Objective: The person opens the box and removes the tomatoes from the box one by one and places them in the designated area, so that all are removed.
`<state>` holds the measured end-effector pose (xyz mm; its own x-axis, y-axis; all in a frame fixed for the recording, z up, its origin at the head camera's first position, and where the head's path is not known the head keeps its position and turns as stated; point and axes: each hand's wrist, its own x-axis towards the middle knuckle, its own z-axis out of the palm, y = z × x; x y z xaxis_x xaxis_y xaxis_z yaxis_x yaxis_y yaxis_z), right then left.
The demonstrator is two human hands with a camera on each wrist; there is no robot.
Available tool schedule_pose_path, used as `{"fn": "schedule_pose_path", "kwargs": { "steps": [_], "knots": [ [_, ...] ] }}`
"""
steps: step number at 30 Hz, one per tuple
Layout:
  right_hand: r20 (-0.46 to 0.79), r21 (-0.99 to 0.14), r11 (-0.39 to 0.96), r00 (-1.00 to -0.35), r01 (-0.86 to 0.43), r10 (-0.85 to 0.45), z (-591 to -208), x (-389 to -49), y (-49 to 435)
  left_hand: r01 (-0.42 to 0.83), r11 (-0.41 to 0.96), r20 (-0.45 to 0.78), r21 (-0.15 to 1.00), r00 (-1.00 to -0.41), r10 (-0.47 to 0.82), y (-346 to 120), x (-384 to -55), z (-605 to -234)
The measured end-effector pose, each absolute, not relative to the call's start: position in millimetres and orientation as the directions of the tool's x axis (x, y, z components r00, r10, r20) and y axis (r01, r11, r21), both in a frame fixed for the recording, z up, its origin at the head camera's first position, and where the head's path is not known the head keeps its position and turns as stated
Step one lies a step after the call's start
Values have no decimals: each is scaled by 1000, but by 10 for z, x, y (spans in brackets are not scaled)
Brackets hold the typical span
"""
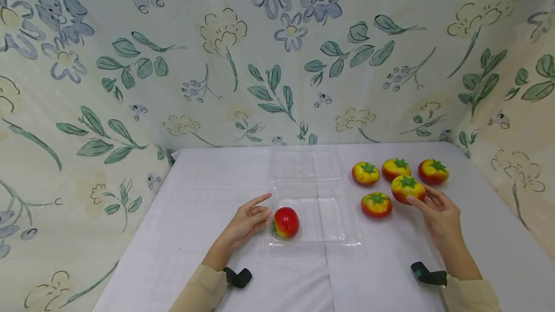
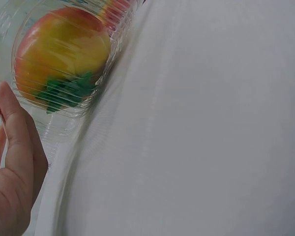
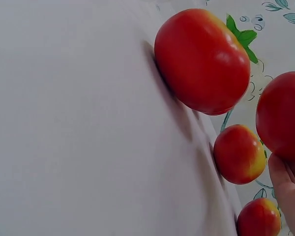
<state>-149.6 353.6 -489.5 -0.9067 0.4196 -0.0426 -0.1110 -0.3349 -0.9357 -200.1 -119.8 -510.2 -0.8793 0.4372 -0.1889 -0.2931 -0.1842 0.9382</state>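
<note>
A clear plastic clamshell container lies with its lid folded back. One red toy persimmon rests on its side in the near left part of it, and its green leaves show through the ribbed wall in the left wrist view. My left hand pinches the container's left rim, index finger stretched along the side. On the right, my right hand holds a yellow-and-red persimmon between thumb and fingers, leaves up. From the right wrist, the held persimmon shows its smooth red underside.
Several more persimmons sit on the white cloth right of the container: a near one and a back row with one at its left, one mid-row and one at its right. A floral curtain hangs behind the table.
</note>
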Motion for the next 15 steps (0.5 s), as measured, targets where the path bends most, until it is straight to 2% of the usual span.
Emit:
{"fn": "schedule_pose_path", "kwargs": {
  "steps": [15],
  "knots": [
    [-163,-924,-383,-899,-6,407,-4946,-1485,3625,-293,-186,-189,938,-881,435,-1199,-1994,-5087]
  ]
}}
